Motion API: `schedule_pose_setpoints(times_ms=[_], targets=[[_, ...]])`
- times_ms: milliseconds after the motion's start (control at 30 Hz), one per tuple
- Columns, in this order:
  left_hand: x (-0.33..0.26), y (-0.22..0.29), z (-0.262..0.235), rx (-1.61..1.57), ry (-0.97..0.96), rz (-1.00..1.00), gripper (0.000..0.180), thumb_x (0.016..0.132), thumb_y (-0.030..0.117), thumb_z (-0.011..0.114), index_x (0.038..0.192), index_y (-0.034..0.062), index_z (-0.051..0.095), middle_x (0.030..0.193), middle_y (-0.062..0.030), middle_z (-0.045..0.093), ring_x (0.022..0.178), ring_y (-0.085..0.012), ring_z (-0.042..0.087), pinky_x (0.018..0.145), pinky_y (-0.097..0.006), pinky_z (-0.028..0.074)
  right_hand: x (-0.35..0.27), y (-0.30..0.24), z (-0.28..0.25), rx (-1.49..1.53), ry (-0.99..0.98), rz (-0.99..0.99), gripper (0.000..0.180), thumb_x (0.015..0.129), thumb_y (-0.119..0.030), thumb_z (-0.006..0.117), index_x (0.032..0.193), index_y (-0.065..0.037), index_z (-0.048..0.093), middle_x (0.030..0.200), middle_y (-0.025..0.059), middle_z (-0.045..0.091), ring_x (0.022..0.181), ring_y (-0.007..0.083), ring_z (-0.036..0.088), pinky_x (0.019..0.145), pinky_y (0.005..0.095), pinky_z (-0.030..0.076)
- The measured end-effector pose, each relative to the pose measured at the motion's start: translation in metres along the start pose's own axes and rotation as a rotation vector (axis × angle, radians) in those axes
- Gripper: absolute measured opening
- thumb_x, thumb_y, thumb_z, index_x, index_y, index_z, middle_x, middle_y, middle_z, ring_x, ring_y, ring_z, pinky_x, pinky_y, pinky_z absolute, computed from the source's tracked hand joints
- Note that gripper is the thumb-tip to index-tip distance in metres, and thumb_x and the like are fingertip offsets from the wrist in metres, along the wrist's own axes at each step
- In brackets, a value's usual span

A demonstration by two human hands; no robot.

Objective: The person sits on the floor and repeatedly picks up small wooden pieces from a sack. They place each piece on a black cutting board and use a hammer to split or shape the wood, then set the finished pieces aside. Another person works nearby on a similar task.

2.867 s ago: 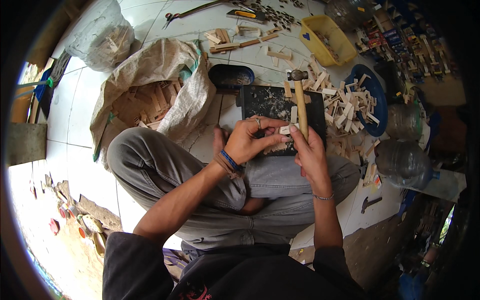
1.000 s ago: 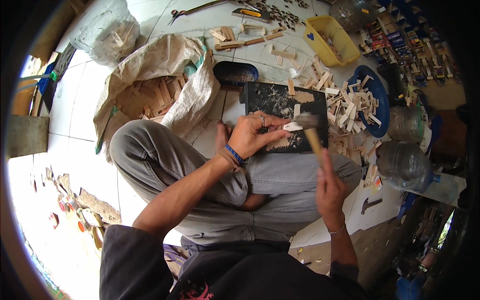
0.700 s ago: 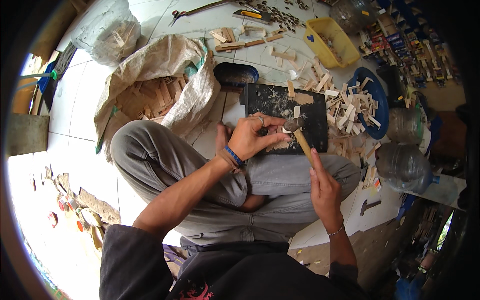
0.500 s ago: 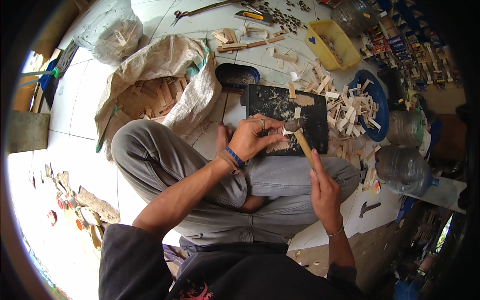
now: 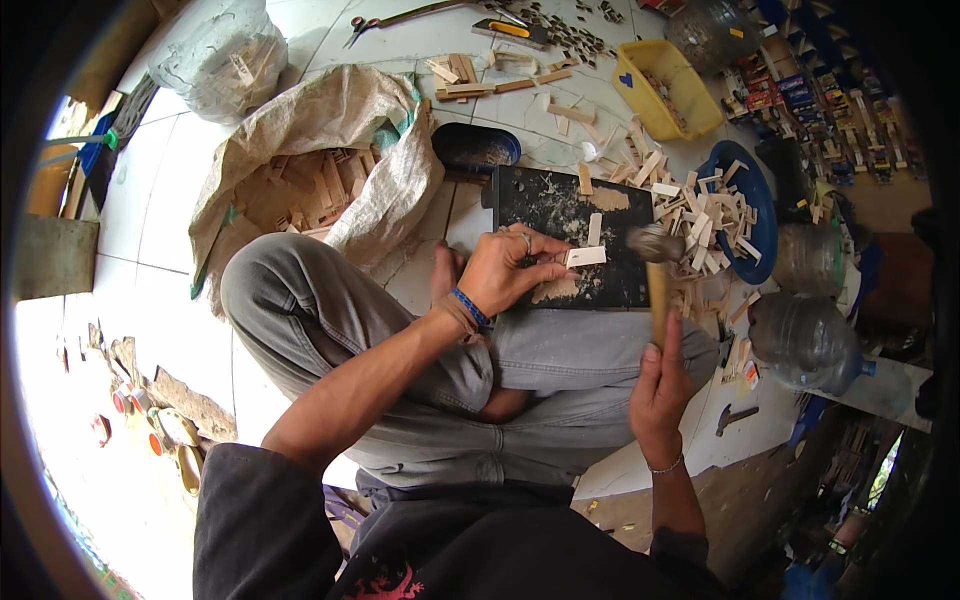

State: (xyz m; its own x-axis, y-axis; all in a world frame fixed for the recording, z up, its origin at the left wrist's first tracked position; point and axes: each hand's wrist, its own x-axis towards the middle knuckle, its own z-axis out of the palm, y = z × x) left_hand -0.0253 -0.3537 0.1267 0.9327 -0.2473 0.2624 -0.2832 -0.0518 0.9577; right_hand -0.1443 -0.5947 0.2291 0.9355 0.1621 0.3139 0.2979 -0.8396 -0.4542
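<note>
My left hand [image 5: 500, 272] pinches one end of a small pale wooden piece [image 5: 590, 256] between thumb and fingers. A tiny dark spot shows on that piece's top face. It rests at the middle of a worn black board [image 5: 520, 215] just beyond my crossed legs. My right hand [image 5: 659, 388] is closed round the wooden handle of a hammer [image 5: 659, 295]. The hammer's metal head, slightly blurred, is off to the right of the piece, over the board's right edge. Another wooden strip [image 5: 595, 229] lies on the board just beyond the held piece.
Many loose wooden pieces [image 5: 690, 225] heap right of the board, spilling onto a blue oval tray [image 5: 768, 232]. A woven sack [image 5: 400, 205] of wood scraps lies left. Beyond are a dark blue dish [image 5: 450, 150] and a yellow basin [image 5: 628, 95]. A second hammer [image 5: 737, 418] lies at right.
The hammer has swung away to the right, off the wooden piece, with my right hand moving right too. The piece is now uncovered; my left hand has stayed almost in place.
</note>
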Motion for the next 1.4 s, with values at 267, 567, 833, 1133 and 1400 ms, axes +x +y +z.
schedule_pose_setpoints(times_ms=[267,567,833,1133,1400], targets=[[0.002,-0.002,0.000,0.005,0.005,-0.003,0.032,0.084,0.021,0.086,0.112,0.0048,0.080,0.095,-0.0114,0.079,0.088,-0.0229,0.071,0.079,-0.035,0.056,-0.005,0.006,0.000,-0.017,-0.139,0.043,0.060,0.101,0.003,0.056,0.159,-0.003,0.041,0.142,0.0258,0.062,0.095,0.0332,0.076,0.078,0.0401,0.060],[0.002,-0.002,0.000,-0.002,-0.005,-0.008,0.033,0.085,0.021,0.086,0.111,0.0024,0.079,0.092,-0.0147,0.077,0.087,-0.0254,0.071,0.079,-0.036,0.057,-0.005,0.007,-0.001,-0.042,-0.205,0.051,0.058,0.102,0.002,0.056,0.158,-0.004,0.043,0.139,0.0245,0.065,0.095,0.0307,0.077,0.079,0.0385,0.061],[0.002,-0.003,0.000,-0.003,0.006,0.017,0.034,0.085,0.021,0.086,0.111,0.0018,0.079,0.092,-0.0144,0.078,0.087,-0.0248,0.071,0.080,-0.036,0.057,-0.005,0.001,0.001,-0.059,-0.275,0.094,0.057,0.102,0.002,0.057,0.157,-0.003,0.045,0.138,0.0237,0.066,0.102,0.0319,0.076,0.084,0.0377,0.060],[0.002,-0.001,-0.001,0.016,-0.001,0.002,0.034,0.084,0.023,0.086,0.112,0.0038,0.079,0.093,-0.0127,0.078,0.089,-0.0244,0.071,0.080,-0.036,0.056,-0.006,-0.001,0.008,0.008,-0.155,0.078,0.055,0.103,-0.002,0.059,0.157,-0.005,0.046,0.127,0.0206,0.070,0.104,0.0318,0.074,0.085,0.0381,0.058],[0.001,0.021,-0.002,0.165,-0.068,0.306,0.035,0.087,0.017,0.083,0.118,0.0037,0.077,0.103,-0.0132,0.077,0.095,-0.0293,0.071,0.086,-0.040,0.055,0.036,-0.017,0.032,0.582,-0.057,0.643,0.032,0.110,-0.026,0.058,0.134,-0.006,0.063,0.071,-0.0089,0.043,0.054,0.0004,0.038,0.045,0.0207,0.032]])
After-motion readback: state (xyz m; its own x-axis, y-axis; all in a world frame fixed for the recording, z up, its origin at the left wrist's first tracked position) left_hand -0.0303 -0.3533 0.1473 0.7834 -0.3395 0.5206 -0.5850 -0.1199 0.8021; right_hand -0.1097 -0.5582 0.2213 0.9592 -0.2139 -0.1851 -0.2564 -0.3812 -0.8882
